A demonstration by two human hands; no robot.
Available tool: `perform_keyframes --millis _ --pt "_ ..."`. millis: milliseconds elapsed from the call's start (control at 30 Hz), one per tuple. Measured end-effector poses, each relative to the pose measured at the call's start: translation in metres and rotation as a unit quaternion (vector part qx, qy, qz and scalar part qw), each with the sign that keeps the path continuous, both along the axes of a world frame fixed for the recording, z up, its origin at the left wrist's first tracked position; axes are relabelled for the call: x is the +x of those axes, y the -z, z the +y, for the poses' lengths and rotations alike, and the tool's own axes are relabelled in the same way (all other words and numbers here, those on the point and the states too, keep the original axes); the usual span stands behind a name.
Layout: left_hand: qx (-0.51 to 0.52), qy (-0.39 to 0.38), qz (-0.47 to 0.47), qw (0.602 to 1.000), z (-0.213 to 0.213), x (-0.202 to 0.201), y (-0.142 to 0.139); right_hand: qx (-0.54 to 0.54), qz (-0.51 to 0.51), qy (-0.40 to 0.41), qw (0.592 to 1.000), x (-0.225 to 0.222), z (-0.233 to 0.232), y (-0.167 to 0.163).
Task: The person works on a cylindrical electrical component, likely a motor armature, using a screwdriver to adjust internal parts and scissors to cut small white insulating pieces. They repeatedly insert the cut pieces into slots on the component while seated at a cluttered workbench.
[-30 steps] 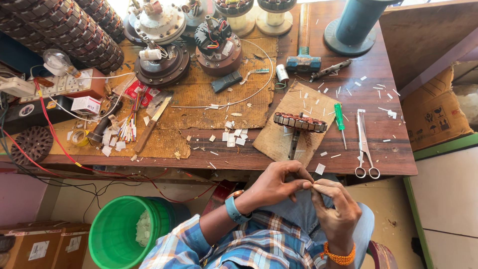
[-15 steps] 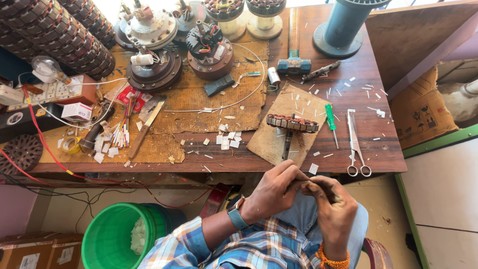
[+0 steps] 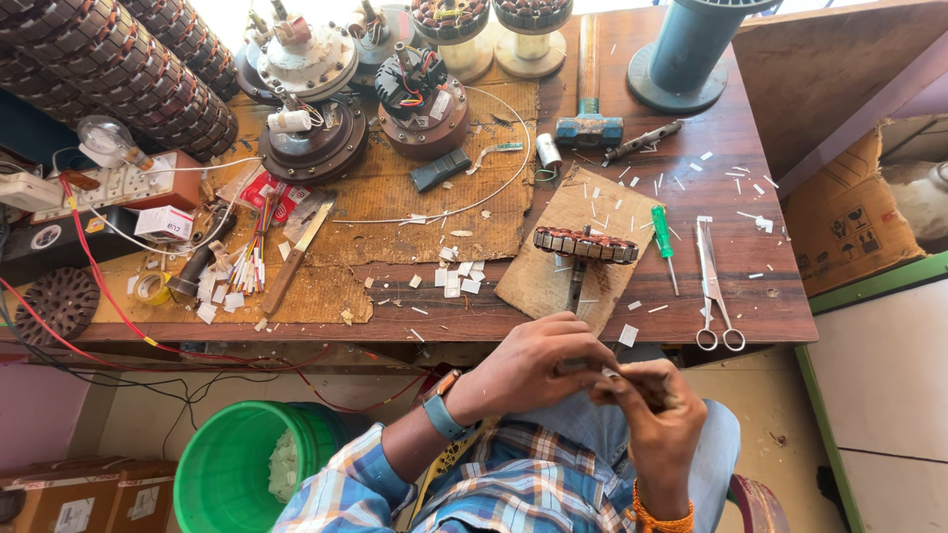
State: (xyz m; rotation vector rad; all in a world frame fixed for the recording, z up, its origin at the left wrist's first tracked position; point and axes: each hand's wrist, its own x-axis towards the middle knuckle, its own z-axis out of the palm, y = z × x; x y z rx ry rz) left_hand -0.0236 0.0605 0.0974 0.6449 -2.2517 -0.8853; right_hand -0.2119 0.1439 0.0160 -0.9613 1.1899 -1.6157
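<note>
Two hands are meeting over our lap, just short of the workbench edge. We are curling our left hand (image 3: pixel 528 365) and our right hand (image 3: pixel 652 419) together around something small and thin between the fingertips; it is too hidden to name, though it could be one of the white paper slips (image 3: pixel 464 281) like those scattered on the bench. Both hands are pinching nearly closed. We judge that we are preparing a small piece by hand, folding or shaping it, and the next move is calling for a fine, steady grip rather than force. Just beyond, the wound stator (image 3: pixel 586 244) is sitting on a cardboard sheet (image 3: pixel 553 286), with a green screwdriver (image 3: pixel 663 237) and scissors (image 3: pixel 713 286) beside it. Farther back, a hammer (image 3: pixel 589 123), fan motors (image 3: pixel 425 109) and a blue spool (image 3: pixel 686 59) are standing.
</note>
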Motion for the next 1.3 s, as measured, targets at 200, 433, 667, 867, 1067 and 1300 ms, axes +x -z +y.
perform_keyframes --millis 200,433,667,867,1067,1300 --pt "0.011 0.096 0.026 0.995 0.006 0.006 -0.012 0.049 -0.264 -0.184 0.945 -0.023 0.011 0.026" --pt "0.07 0.005 0.012 0.997 0.029 0.002 0.002 0.092 -0.269 -0.226 0.932 -0.025 0.011 0.042" --pt "0.097 -0.024 0.002 0.995 0.015 -0.012 0.01 0.086 -0.39 -0.178 0.899 -0.019 0.0 0.059" --pt "-0.182 -0.04 -0.03 0.982 -0.037 -0.003 -0.002 -0.003 -0.432 -0.162 0.887 -0.028 0.008 0.056" --pt "-0.286 -0.088 -0.127 0.946 -0.097 -0.005 0.017 -0.04 -0.383 -0.094 0.918 -0.05 0.032 0.058" --pt "-0.143 -0.114 -0.047 0.982 -0.111 -0.016 0.047 -0.041 -0.303 -0.012 0.952 -0.052 0.041 0.043"
